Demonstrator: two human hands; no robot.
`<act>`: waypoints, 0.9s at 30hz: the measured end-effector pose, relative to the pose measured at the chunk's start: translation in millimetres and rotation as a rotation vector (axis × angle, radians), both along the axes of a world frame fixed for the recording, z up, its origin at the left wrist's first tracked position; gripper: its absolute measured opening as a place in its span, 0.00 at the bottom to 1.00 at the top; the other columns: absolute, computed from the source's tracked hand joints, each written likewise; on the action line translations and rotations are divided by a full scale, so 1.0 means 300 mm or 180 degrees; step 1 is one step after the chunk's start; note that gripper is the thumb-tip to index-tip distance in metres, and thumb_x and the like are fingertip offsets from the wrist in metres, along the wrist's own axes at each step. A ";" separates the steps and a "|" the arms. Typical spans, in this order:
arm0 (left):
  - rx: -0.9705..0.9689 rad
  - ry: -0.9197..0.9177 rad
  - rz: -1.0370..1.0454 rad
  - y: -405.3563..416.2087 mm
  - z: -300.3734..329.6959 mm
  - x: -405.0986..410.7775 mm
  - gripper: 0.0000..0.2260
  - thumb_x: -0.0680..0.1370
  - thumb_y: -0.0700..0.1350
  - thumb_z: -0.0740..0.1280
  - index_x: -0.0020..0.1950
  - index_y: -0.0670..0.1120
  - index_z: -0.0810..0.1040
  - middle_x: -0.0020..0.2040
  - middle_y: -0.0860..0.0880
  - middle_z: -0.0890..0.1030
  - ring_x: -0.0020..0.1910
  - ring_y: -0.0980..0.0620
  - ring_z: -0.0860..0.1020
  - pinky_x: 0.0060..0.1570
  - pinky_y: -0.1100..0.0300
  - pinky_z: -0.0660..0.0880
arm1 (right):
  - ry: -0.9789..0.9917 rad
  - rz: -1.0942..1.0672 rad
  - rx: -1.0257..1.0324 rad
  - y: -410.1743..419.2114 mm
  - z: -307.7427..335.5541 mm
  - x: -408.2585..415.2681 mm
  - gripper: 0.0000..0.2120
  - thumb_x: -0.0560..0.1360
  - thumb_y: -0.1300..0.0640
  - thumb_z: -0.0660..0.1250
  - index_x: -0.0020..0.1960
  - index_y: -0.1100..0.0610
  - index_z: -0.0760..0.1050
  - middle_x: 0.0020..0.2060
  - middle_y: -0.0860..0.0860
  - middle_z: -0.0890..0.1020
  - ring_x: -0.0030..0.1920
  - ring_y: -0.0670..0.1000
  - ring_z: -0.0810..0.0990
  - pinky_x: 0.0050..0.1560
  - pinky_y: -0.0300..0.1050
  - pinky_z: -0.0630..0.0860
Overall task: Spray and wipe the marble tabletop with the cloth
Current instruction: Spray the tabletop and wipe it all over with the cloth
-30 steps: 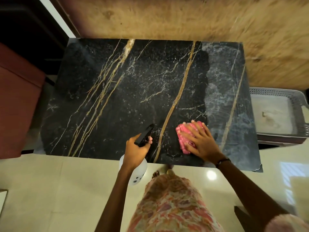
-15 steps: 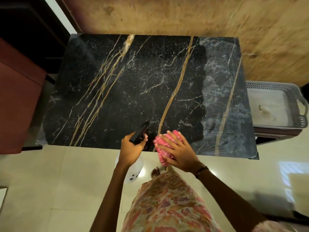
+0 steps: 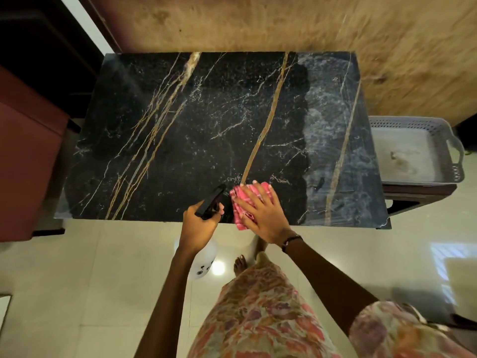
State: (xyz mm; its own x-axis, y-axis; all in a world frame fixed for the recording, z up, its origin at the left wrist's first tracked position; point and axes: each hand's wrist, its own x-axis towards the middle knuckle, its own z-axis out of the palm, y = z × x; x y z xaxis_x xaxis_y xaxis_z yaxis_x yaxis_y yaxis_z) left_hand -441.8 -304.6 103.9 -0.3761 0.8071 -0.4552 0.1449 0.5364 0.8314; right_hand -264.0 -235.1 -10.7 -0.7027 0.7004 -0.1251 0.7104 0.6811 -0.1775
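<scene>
At the near edge of the marble tabletop [image 3: 206, 130], roughly midway along it, both hands work side by side. The right hand [image 3: 263, 215] lies flat, fingers spread and extended, palm pressed down on the pink cloth [image 3: 241, 202]; the hand covers most of the cloth, so only its far strip and its left side show, and its folds cannot be made out. The cloth's near corner overhangs the tabletop's near edge slightly. A dark band circles the right wrist. The left hand [image 3: 200, 226] is closed around the neck of the spray bottle [image 3: 204, 262], just left of the cloth and apart from it. The bottle's black trigger head [image 3: 211, 200] projects over the tabletop's near edge; whether a finger presses the trigger cannot be told. The white bottle body hangs below the tabletop's edge and is largely hidden behind the left wrist and forearm. The tabletop is black with gold and white veins; its right-hand strip appears paler and streaked, with an irregular boundary against the darker remainder. To the right of the tabletop, set lower, a grey perforated basket [image 3: 449, 140] has its rim in view; its contents are indistinct. To the left of the tabletop, a reddish-brown furniture piece [image 3: 28, 156] is cut off by the frame. Beyond the tabletop's far edge runs a blurred tan wall [image 3: 284, 24]. Below the near edge, a floral garment [image 3: 260, 313] hides most of the person's bare feet on the tiled floor [image 3: 77, 275].
</scene>
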 end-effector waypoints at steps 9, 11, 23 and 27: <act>0.0038 -0.0110 -0.0246 0.004 -0.012 0.047 0.05 0.74 0.37 0.68 0.44 0.47 0.81 0.32 0.53 0.78 0.25 0.59 0.73 0.31 0.67 0.68 | -0.0166 -0.0787 0.0081 0.068 0.030 0.429 0.27 0.79 0.40 0.49 0.75 0.46 0.58 0.75 0.56 0.64 0.76 0.62 0.59 0.75 0.64 0.53; 0.0041 -0.0044 -0.0331 0.004 -0.015 0.055 0.04 0.74 0.39 0.68 0.44 0.46 0.81 0.31 0.52 0.77 0.24 0.60 0.73 0.29 0.67 0.67 | -0.0089 -0.1203 0.0058 0.108 0.037 0.359 0.26 0.79 0.41 0.51 0.76 0.47 0.59 0.77 0.55 0.61 0.77 0.62 0.55 0.75 0.66 0.51; 0.0114 -0.0184 -0.0782 0.044 -0.013 0.188 0.07 0.74 0.36 0.68 0.42 0.47 0.81 0.33 0.52 0.79 0.25 0.64 0.74 0.29 0.73 0.71 | -0.0144 -0.0845 0.0089 -0.059 0.010 0.523 0.27 0.79 0.39 0.50 0.75 0.48 0.63 0.76 0.54 0.62 0.77 0.59 0.56 0.75 0.65 0.54; 0.0106 -0.0147 -0.0767 0.051 -0.011 0.199 0.05 0.74 0.37 0.68 0.42 0.46 0.82 0.34 0.52 0.80 0.26 0.64 0.74 0.27 0.73 0.70 | -0.0186 -0.1562 -0.0007 0.077 0.052 0.609 0.30 0.78 0.37 0.41 0.76 0.48 0.59 0.77 0.56 0.60 0.77 0.62 0.54 0.76 0.64 0.50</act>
State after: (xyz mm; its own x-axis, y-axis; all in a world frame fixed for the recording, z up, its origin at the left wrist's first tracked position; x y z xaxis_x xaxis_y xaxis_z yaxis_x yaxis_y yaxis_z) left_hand -382.2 -289.4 100.7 -0.1503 0.8857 -0.4392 0.2267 0.4633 0.8567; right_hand -81.4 -211.9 4.9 -0.2817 0.9467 -0.1562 0.9561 0.2632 -0.1289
